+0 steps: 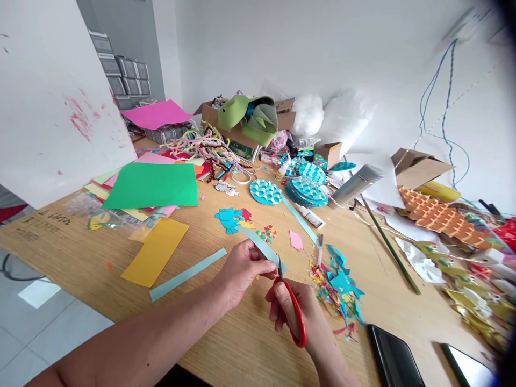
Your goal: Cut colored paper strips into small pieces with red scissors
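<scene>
Between thumb and fingers, my left hand (245, 271) pinches a light blue paper strip (260, 243) above the table. My right hand (298, 306) grips red-handled scissors (300, 322), whose blades (280, 269) meet the strip near its right end, beside my left fingertips. A second light blue strip (187, 275) lies on the table left of my left hand, and another strip (300, 220) lies beyond my hands. Blue paper fish cut-outs (229, 219) and small coloured paper bits (266, 233) lie just past the held strip.
Paper scraps (342, 285) are heaped right of my right hand, near a black phone (393, 355). Coloured sheets (155, 185) are stacked at left. Scalloped blue discs (308, 191), a grey bottle (357, 185) and a green stick (391, 244) lie farther back, before a cardboard box (212, 115).
</scene>
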The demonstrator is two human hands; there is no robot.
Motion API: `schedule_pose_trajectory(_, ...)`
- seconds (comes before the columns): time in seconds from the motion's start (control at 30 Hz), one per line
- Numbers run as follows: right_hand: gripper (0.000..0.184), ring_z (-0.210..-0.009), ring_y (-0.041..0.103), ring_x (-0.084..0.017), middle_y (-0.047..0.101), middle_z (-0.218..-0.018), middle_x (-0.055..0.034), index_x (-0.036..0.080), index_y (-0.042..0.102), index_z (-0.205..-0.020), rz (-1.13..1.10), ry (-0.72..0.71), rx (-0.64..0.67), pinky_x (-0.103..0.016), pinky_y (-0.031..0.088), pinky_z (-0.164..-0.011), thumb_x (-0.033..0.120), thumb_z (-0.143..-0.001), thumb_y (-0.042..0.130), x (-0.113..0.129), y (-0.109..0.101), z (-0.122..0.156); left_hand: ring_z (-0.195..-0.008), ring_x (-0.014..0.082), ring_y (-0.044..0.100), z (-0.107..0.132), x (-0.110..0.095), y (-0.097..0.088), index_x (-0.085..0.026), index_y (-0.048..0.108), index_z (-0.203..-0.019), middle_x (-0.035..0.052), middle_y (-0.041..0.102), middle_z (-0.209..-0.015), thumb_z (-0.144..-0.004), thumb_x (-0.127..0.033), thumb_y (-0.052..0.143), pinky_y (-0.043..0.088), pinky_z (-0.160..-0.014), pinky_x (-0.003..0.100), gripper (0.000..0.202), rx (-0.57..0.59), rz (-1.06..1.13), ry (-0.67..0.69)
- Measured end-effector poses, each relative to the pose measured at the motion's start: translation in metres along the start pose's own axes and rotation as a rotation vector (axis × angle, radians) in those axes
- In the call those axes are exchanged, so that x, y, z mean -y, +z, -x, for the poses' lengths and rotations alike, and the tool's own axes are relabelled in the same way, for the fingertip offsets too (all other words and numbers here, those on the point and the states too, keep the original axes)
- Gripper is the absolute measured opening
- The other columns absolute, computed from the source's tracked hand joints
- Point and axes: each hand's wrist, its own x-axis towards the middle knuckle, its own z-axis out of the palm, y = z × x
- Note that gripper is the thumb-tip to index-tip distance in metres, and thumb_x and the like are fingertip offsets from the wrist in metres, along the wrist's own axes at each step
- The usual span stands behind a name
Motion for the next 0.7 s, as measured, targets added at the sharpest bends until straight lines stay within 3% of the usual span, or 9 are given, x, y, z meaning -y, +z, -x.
schedule_pose_trajectory(0.47,0.058,-0.034,0.054,-0.009,0.059,-0.048,-0.0023,0.014,0.052,-0.065,0.013,0.034,0.072,-0.016,0.032,-0.034,0.072,-0.076,0.051,0.002,-0.005,0.002,-0.062,0.0137,0.060,-0.003,-0.011,-0.006,-0.014,0.056,-0.078,0.0029,0.065,-0.068,-0.057,-0.016,0.069,0.048,-0.061,0.027,0.026,0.038,-0.164,-0.040)
schedule_pose_trajectory(0.7,0.059,-0.034,0.053,-0.008,0.059,-0.047,-0.0018,0.014,0.052,-0.066,0.018,0.044,0.066,-0.016,0.032,-0.033,0.072,-0.076,0.050,0.003,-0.006,0.002,-0.060,0.0129,0.059,-0.003,-0.012,-0.007,-0.014,0.056,-0.080,0.0019,0.064,-0.067,-0.059,-0.017,0.069,0.047,-0.060,0.027,0.025,0.114,-0.179,-0.054)
